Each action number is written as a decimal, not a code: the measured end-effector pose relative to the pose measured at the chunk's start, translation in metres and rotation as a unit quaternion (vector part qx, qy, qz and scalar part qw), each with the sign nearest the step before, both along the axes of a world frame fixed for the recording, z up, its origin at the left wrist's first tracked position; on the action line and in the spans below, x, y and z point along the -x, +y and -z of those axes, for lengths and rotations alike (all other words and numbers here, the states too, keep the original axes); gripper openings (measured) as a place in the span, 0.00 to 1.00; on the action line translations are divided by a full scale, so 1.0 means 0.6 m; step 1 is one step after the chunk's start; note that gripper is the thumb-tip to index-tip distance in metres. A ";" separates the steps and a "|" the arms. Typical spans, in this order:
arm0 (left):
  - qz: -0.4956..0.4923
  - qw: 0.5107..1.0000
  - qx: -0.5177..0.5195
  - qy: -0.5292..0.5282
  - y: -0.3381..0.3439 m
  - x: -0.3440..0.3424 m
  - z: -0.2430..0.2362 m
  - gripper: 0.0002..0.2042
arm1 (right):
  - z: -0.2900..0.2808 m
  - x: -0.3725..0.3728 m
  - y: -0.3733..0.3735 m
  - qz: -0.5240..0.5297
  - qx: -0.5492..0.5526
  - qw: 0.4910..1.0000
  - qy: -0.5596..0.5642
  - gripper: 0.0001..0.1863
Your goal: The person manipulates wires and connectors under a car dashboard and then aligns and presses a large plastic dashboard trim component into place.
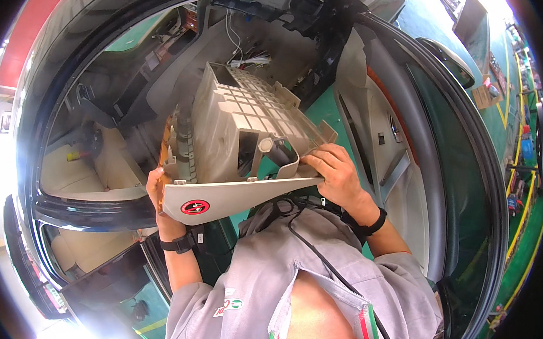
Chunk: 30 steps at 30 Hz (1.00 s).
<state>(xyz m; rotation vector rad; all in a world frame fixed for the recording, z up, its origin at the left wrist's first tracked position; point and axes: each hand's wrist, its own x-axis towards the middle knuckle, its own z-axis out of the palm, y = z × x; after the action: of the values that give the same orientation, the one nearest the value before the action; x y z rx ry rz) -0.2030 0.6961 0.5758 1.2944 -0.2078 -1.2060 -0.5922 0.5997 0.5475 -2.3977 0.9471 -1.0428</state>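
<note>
Both my hands hold a beige plastic glove box, tilted in front of my chest at the open car doorway. Its ribbed back and an opening in its side face up, and a smooth side panel with a round red-and-black sticker is toward me. My left hand is closed round the left end, by an orange-brown wood-look trim strip; part of its fingers is hidden behind the panel. My right hand grips the right edge, fingers bent over the top near a projecting tab.
Loose wires hang in the stripped dashboard area beyond. The open car door stands at my right, the door frame at my left. Beige seats are inside. A dark cable runs down my front. Green floor lies below.
</note>
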 end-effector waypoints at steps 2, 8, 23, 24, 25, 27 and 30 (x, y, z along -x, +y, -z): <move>-0.016 1.000 -0.013 -0.002 0.000 -0.001 0.006 0.20 | -0.008 -0.009 0.001 0.012 -0.006 1.000 0.006 0.24; 0.041 0.920 0.181 -0.345 0.005 0.000 0.023 0.16 | -0.077 -0.048 0.024 0.010 -0.102 0.992 0.070 0.31; -0.013 0.987 0.144 -0.075 -0.059 -0.014 0.023 0.36 | -0.111 -0.213 0.035 -0.010 -0.153 0.984 -0.094 0.23; -0.041 0.987 0.101 -0.114 -0.061 -0.013 0.041 0.37 | -0.108 -0.223 0.036 -0.011 -0.150 0.984 -0.093 0.23; -0.063 0.982 0.111 -0.137 -0.063 -0.005 0.043 0.37 | -0.104 -0.232 0.040 0.001 -0.269 0.957 -0.106 0.19; -0.065 0.982 0.096 -0.146 -0.068 0.024 0.010 0.37 | -0.094 -0.255 0.055 0.058 -0.323 0.925 -0.190 0.18; -0.059 0.981 0.118 -0.142 -0.069 0.022 0.021 0.37 | -0.069 -0.256 0.056 0.061 -0.262 0.933 -0.240 0.19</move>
<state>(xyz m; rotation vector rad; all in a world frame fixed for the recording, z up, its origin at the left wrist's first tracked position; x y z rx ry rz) -0.2159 0.6550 0.5632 1.2468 -0.4606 -0.8643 -0.4387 0.6332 0.5891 -1.5728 1.0330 -1.1664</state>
